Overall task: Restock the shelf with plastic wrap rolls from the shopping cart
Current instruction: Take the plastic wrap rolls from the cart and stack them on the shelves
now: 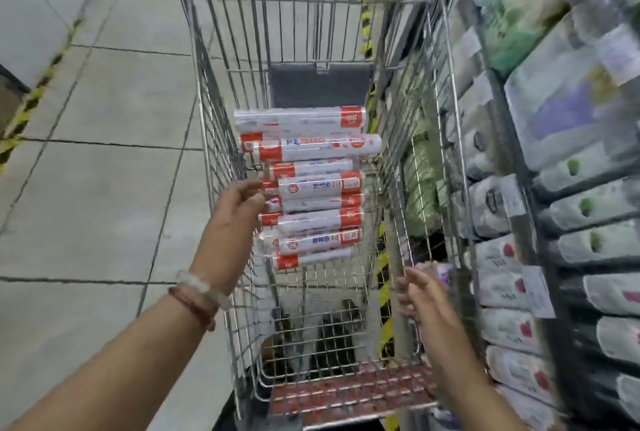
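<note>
I have both hands out over the shopping cart (221, 91), and neither holds anything. My left hand (239, 200) is loosely open, fingers a little bent, its fingertips just beside the left ends of the plastic wrap rolls (318, 188), close enough that I cannot tell whether they touch. My right hand (420, 295) is open too, fingers spread and blurred, near the cart's right wall and well short of the rolls.

The rolls lie crosswise in the basket, stacked in a rough pile ahead of both hands, between my left fingertips and the right wall. Each is a long white cylinder in shiny film with an orange-red band near the end. The shelf (540, 188) stands just past my right hand, packed with pale wrapped goods too blurred to read.

I judge these rolls light and stiff along their length, since such film is wound on a core, but the glossy outer wrap looks slick, and round bodies stacked loosely will roll when one is pulled out. I would take a top roll, not one from the middle of the pile, and grip it round the middle so that it balances, or cradle it at both ends with a hand on each. Squeezing hard should be harmless, though a pinch at one end alone may let it swing or slip.
</note>
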